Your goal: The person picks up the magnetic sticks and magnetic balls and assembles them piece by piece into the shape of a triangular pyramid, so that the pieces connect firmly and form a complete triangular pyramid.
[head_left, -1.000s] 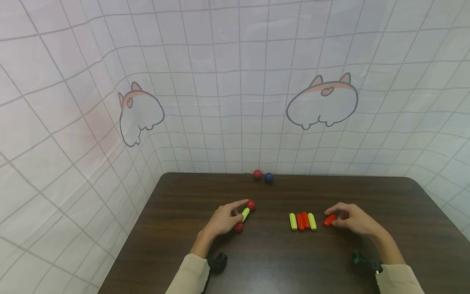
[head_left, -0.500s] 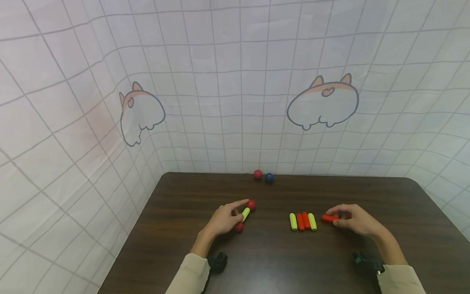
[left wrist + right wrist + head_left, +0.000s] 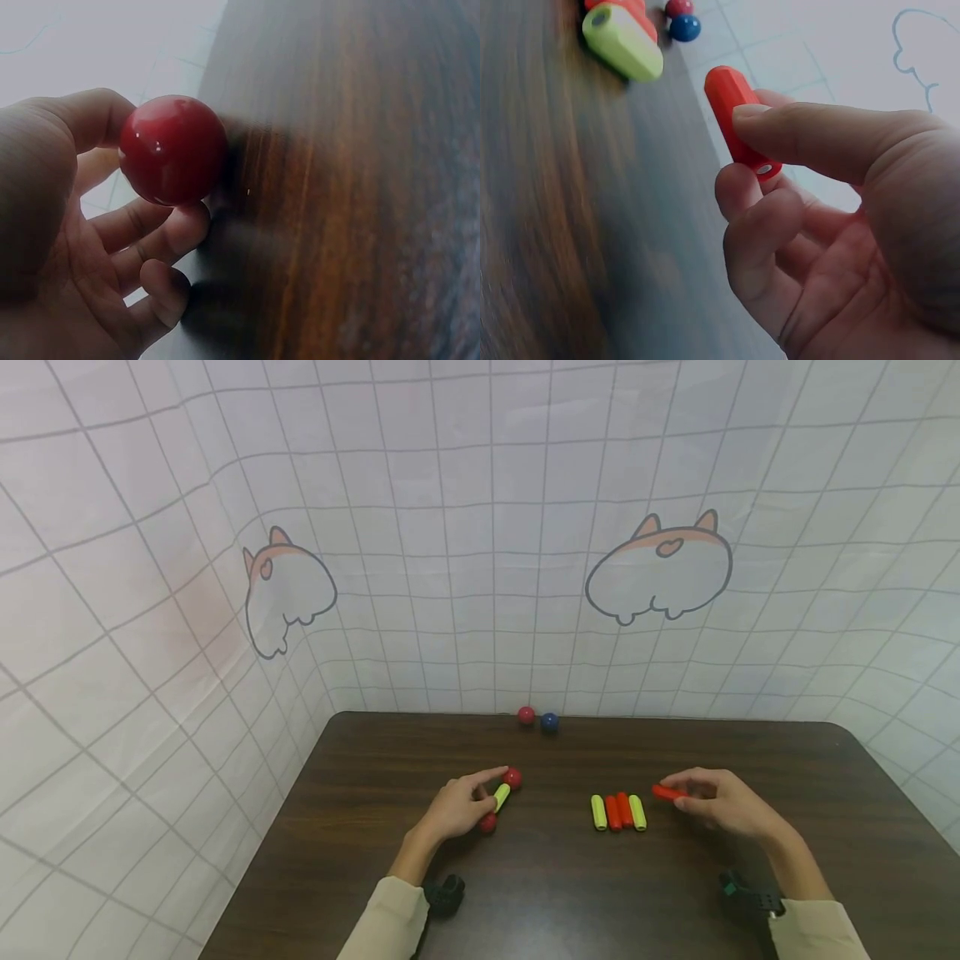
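On the left of the table, my left hand [image 3: 459,808] curls around a yellow-green rod [image 3: 502,797] lying between two red balls. The index finger reaches to the far red ball [image 3: 513,777], and the thumb lies by the near red ball [image 3: 487,823]. In the left wrist view a red ball [image 3: 173,150] sits against the thumb and fingers, hiding the rod. Farther right, my right hand [image 3: 727,802] pinches a red rod [image 3: 667,792] between thumb and fingers. Its near end shows a small silvery disc in the right wrist view, where the red rod [image 3: 733,112] tilts.
Between the hands lies a row of rods: a yellow-green rod [image 3: 598,812], two red rods [image 3: 618,811] and another yellow-green rod [image 3: 637,812]. At the back edge of the dark wooden table [image 3: 540,893] sit a red ball [image 3: 527,716] and a blue ball [image 3: 549,722]. A grid-patterned curtain [image 3: 465,527] hangs behind.
The red rod in my right hand has turned, its free end swinging up and away from me, and shifted slightly left and farther back. My left hand and the row of rods have stayed put.
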Available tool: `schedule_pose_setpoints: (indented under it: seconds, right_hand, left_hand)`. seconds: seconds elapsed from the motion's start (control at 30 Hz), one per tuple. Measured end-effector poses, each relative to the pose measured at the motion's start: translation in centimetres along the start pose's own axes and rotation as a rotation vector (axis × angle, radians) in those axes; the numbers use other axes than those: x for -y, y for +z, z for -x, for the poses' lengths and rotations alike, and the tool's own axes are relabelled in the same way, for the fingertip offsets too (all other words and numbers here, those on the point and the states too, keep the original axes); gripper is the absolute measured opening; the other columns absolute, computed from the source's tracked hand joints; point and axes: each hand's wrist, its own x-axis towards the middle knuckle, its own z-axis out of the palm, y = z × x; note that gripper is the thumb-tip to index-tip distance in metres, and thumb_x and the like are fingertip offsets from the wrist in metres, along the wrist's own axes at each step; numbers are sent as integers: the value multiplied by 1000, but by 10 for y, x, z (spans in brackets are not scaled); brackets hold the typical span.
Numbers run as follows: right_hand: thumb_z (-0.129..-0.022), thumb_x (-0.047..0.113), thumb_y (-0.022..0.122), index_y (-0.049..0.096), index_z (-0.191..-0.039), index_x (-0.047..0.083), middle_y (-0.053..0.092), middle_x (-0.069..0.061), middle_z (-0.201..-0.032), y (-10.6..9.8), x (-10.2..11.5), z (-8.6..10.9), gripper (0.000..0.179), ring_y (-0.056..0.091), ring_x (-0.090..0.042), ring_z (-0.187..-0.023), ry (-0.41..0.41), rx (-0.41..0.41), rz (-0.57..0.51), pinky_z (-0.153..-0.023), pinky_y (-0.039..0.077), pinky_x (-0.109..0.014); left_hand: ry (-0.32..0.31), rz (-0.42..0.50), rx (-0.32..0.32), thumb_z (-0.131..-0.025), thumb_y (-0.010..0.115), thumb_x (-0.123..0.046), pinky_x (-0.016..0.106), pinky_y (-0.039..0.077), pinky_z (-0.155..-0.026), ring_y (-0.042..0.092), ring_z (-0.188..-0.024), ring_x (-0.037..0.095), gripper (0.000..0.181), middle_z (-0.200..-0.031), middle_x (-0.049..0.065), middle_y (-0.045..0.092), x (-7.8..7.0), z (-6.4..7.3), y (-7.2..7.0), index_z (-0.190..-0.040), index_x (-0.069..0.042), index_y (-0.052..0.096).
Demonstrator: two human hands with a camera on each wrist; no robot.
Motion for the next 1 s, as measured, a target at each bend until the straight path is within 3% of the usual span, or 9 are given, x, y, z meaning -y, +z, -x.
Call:
schedule_pose_setpoints:
  seconds: [0.17, 0.4, 0.53, 0.67, 0.77, 0.87, 0.93, 1.0]
  right_hand:
    - [-97, 17, 70, 66, -130, 6, 57, -4, -81, 9, 12, -5, 35, 45, -8, -51, -25, -11, -23, -47, 44, -27]
    - [-97, 17, 71, 68, -127, 10, 62, -15, -107, 29, 26, -20, 31, 46, -6, -53, -74, -12, -28, -48, 45, -26]
    - [-97, 16, 70, 68, -127, 9, 65, -16, -108, 41, 37, -30, 31, 48, -7, -54, -110, -9, -27, -49, 45, -27]
    - [-97, 16, 70, 68, -128, 9, 66, -18, -118, 52, 50, -41, 31, 59, -13, -68, -112, -3, -31, -57, 50, -27]
    - [-97, 17, 70, 69, -128, 11, 65, -17, -128, 62, 57, -51, 31, 66, -19, -91, -117, -1, -20, -69, 53, -27]
    - [-97, 18, 71, 69, -127, 13, 65, -15, -128, 72, 64, -62, 30, 67, -23, -91, -113, 0, -13, -70, 54, -28]
    - [-98, 19, 70, 70, -127, 13, 66, -14, -127, 79, 68, -68, 30, 67, -22, -100, -124, -4, 7, -77, 55, -28]
    - [-97, 18, 71, 70, -126, 14, 66, -14, -125, 85, 72, -75, 30, 67, -20, -95, -107, -1, -4, -74, 54, -29]
  left_hand:
    - [-7, 1, 0, -99, 59, -20, 25, 35, -50, 42, -53, 9, 53, -85, -4, 66, -1, 0, 0, -150, -34, 51]
    - [-5, -13, 0, -98, 60, -19, 24, 36, -52, 45, -55, 8, 55, -85, -4, 67, -2, 0, 0, -150, -32, 51]
    - [-6, -16, -3, -98, 60, -20, 24, 37, -52, 46, -55, 8, 54, -84, -4, 67, -2, 0, 0, -150, -31, 52]
    - [3, -17, -11, -98, 60, -20, 24, 38, -52, 46, -56, 8, 53, -84, -4, 67, -3, 0, 0, -150, -29, 52]
    - [16, -17, -19, -97, 61, -19, 24, 38, -52, 47, -56, 8, 53, -83, -4, 66, -3, -1, 0, -149, -27, 53]
    - [29, -11, -24, -96, 62, -16, 25, 39, -52, 48, -57, 9, 53, -82, -3, 66, -3, -1, 0, -149, -25, 54]
    - [31, -6, -25, -96, 62, -16, 25, 38, -52, 48, -56, 8, 53, -81, -3, 66, -3, 0, 0, -148, -25, 55]
    - [30, -3, -24, -96, 62, -16, 25, 38, -52, 47, -56, 8, 53, -81, -3, 65, -4, 0, 0, -148, -25, 55]
